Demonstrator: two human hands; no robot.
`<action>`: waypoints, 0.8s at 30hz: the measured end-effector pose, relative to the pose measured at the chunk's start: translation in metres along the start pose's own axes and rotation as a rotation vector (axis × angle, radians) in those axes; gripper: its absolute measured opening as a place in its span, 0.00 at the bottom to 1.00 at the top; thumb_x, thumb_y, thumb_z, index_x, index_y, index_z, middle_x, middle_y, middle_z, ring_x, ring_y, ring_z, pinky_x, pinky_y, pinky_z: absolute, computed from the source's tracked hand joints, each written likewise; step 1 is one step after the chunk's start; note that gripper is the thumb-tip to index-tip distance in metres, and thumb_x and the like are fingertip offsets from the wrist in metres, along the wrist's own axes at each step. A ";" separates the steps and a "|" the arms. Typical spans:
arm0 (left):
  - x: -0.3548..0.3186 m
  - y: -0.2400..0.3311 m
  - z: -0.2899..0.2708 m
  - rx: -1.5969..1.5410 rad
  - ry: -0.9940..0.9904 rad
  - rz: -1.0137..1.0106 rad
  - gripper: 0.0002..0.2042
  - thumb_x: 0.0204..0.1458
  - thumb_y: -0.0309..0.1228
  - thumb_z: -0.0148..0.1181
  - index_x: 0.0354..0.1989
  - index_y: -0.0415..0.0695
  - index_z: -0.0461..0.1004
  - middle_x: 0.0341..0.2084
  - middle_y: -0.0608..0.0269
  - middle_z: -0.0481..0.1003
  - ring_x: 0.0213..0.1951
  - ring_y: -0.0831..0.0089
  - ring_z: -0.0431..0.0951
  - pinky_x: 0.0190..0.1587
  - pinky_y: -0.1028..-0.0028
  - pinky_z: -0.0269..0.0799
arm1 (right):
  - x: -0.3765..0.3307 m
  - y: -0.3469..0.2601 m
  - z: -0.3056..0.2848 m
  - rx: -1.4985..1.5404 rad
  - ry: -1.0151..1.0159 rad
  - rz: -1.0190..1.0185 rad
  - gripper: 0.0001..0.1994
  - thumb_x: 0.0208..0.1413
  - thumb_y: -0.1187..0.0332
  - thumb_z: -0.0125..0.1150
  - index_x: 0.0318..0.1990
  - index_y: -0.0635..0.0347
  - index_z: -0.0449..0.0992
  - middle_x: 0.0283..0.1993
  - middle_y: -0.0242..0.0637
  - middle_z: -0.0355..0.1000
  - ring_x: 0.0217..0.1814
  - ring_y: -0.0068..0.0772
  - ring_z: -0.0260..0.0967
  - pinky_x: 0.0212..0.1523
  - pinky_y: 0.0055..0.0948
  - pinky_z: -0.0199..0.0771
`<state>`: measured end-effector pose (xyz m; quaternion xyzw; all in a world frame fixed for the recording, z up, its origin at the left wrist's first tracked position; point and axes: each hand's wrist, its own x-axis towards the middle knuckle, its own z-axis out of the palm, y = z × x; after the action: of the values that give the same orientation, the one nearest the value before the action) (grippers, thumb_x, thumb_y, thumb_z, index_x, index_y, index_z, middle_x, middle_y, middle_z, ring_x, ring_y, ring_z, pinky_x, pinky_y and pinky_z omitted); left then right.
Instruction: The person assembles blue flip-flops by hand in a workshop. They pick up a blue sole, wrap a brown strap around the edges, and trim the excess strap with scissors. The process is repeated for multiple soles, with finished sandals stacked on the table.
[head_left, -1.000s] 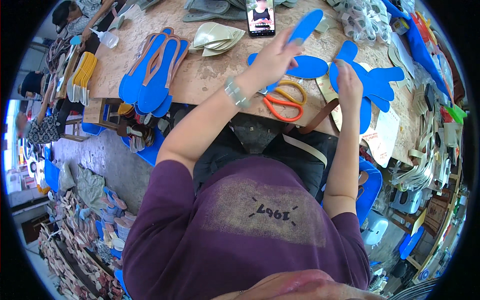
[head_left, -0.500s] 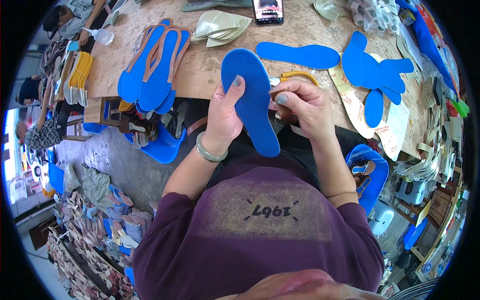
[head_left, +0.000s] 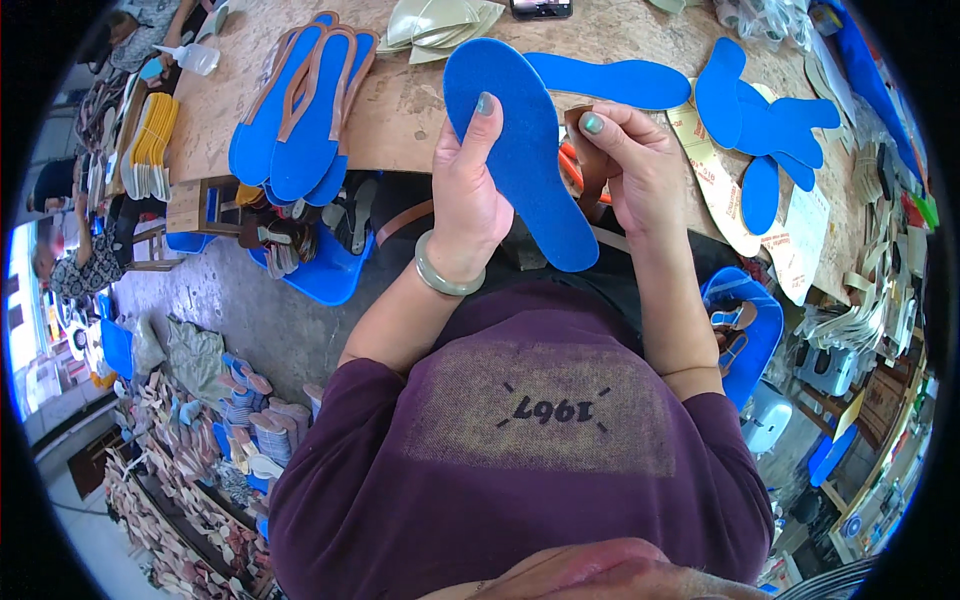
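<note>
A blue insole (head_left: 522, 140) is gripped upright in my left hand (head_left: 468, 195), thumb across its face and fingers behind it. My right hand (head_left: 642, 165) pinches a brown strap (head_left: 592, 158) between thumb and fingers, close beside the insole's right edge. Whether strap and insole touch, I cannot tell. Part of an orange handle (head_left: 570, 166) shows behind the strap. Beyond my hands, another blue insole (head_left: 620, 83) lies flat on the wooden table (head_left: 405, 130). To the left are blue soles with brown straps (head_left: 310, 155), stacked together. Several blue insoles (head_left: 770, 125) overlap at the right.
A phone (head_left: 541, 8) and pale curved sheets (head_left: 440, 22) occupy the table's far side. Left stand a squeeze bottle (head_left: 192, 58) and stacked yellow-topped soles (head_left: 155, 140). Blue bins (head_left: 325, 275) sit below the table's front edge. Another person (head_left: 140, 40) is at far left.
The insole and left hand have shifted slightly away from me and right. My right hand has moved up and right, and more of the brown strap shows. The whole view has tilted somewhat.
</note>
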<state>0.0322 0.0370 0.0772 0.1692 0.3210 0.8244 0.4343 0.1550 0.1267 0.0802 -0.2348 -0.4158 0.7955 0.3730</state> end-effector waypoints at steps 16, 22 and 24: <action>0.000 -0.008 -0.003 0.088 -0.050 0.094 0.09 0.60 0.36 0.53 0.44 0.48 0.70 0.36 0.69 0.74 0.40 0.78 0.75 0.45 0.74 0.71 | -0.005 0.010 0.003 0.006 0.007 0.053 0.08 0.52 0.72 0.64 0.38 0.66 0.78 0.33 0.35 0.77 0.33 0.20 0.73 0.35 0.17 0.74; 0.000 -0.006 -0.001 0.104 -0.067 0.106 0.07 0.60 0.35 0.52 0.43 0.48 0.69 0.36 0.68 0.74 0.39 0.78 0.75 0.44 0.74 0.71 | -0.006 0.006 0.004 -0.011 0.008 0.017 0.07 0.52 0.72 0.64 0.37 0.65 0.79 0.31 0.35 0.77 0.29 0.20 0.73 0.30 0.17 0.74; 0.000 -0.007 -0.007 0.101 -0.098 0.088 0.07 0.60 0.34 0.51 0.43 0.47 0.69 0.36 0.68 0.74 0.39 0.78 0.75 0.43 0.74 0.71 | -0.005 0.006 0.003 -0.075 -0.009 -0.033 0.07 0.52 0.72 0.64 0.37 0.65 0.79 0.31 0.35 0.77 0.28 0.20 0.73 0.29 0.17 0.73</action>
<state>0.0325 0.0373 0.0676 0.2449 0.3328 0.8163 0.4035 0.1536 0.1185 0.0769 -0.2380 -0.4509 0.7741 0.3753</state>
